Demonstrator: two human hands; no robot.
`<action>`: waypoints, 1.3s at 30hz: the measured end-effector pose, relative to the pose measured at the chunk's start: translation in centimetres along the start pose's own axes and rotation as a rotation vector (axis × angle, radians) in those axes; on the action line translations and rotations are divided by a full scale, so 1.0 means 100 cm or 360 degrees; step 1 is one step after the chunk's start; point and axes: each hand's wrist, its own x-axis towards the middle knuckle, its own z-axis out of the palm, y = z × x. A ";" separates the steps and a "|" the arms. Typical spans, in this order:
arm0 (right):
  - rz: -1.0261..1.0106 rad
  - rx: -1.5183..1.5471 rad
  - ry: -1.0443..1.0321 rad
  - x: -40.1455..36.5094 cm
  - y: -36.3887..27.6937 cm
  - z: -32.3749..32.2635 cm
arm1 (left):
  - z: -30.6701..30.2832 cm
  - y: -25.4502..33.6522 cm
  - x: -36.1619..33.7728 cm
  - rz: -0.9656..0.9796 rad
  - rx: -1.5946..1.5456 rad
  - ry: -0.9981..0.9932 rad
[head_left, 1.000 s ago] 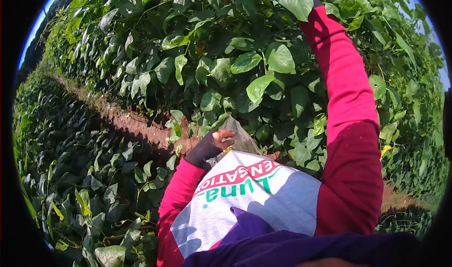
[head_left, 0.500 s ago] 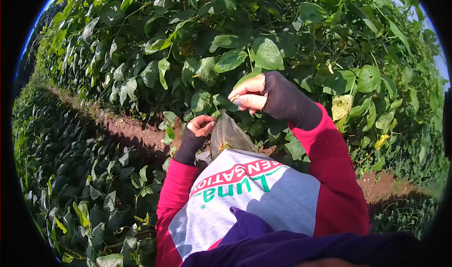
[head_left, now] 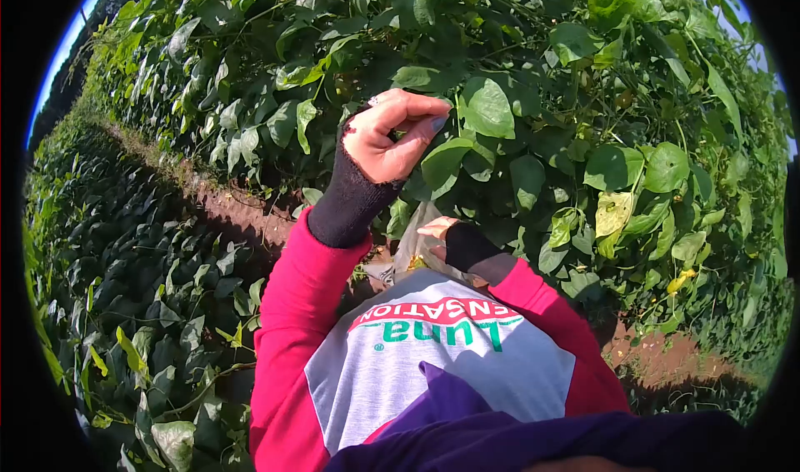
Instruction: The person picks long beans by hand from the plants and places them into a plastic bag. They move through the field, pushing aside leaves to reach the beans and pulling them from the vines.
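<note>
Clear plastic bag (head_left: 414,237): crumpled, mouth up, low against the hedge; yellow bits show through near its bottom. Right hand (head_left: 439,229) grips its rim. Vine leaves (head_left: 487,109): broad, green, sunlit. Left hand (head_left: 390,134) is raised among them, fingertips pinched together; what it holds is too small to tell.

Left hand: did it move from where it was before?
Yes. The left hand rose from beside the clear bag, just above the printed white cloth, up to the vine leaves, well above that cloth.
</note>
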 end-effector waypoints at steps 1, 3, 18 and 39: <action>0.0088 -0.0005 0.0095 -0.006 -0.004 -0.007 | -0.001 0.005 0.000 -0.0159 -0.0034 -0.0035; 0.0338 0.0318 0.0203 -0.021 -0.011 -0.027 | 0.001 0.007 -0.006 -0.0291 -0.0095 0.0069; 0.1391 0.0921 0.0328 -0.105 0.051 -0.021 | -0.153 -0.052 -0.104 -0.0339 0.0033 0.1734; 0.0758 0.1019 -0.0115 0.211 -0.087 0.124 | -0.413 -0.105 -0.219 -0.0755 0.0267 0.2031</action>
